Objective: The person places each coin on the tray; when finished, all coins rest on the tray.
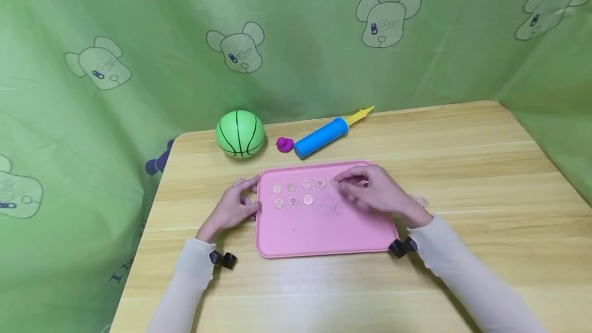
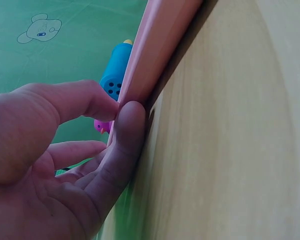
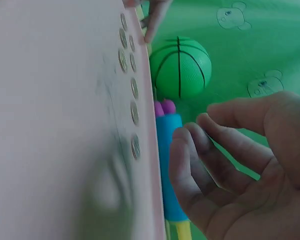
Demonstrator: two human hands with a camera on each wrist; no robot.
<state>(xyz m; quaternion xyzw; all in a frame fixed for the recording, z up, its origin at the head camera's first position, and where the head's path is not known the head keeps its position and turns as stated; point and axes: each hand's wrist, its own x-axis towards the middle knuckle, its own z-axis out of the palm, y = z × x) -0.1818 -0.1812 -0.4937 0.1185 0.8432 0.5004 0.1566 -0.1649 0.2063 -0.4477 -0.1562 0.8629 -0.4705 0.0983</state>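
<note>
A pink tray (image 1: 324, 235) lies on the wooden table. Coins (image 1: 307, 184) form two rows on it: several in the far row, three in the near one. My left hand (image 1: 231, 207) holds the tray's left edge, with thumb and fingers at the rim; in the left wrist view the left hand (image 2: 65, 145) has its fingertips against the tray wall (image 2: 157, 45). Over the tray's right side hovers my right hand (image 1: 376, 189), its fingertips by the last coin (image 1: 335, 182) of the far row. In the right wrist view the right hand (image 3: 240, 160) has loosely bent fingers and nothing between them.
Behind the tray are a green ball (image 1: 240, 134), a purple toy duck (image 1: 284, 144) and a blue pump (image 1: 321, 137) with a yellow end. More coins (image 1: 422, 202) lie on the table right of the tray, partly hidden by my right wrist. A green curtain (image 1: 296, 66) hangs behind.
</note>
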